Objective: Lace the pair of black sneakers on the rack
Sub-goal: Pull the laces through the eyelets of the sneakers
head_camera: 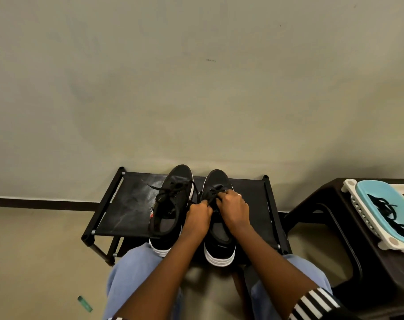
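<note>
Blue-trousered knees [136, 269] of the seated person fill the bottom edge, with a black-and-white striped sleeve [316, 303] at the lower right. Beyond them a plain wall [196, 77] takes up most of the view. Against it stands a low black shoe rack [127, 204], and to the right a dark plastic stool [335, 215] carries a white and blue basket [378, 211] with loose black laces [385, 211] in it. On the rack's top shelf sit two black sneakers, toes to the wall. The left sneaker [171, 204] is laced, its ends loose. Over the right sneaker [219, 227] both hands work: the left hand [197, 218] and the right hand [234, 209] have fingers curled, each pinching the black shoelace [213, 196]. A small green object [85, 303] lies on the floor.
</note>
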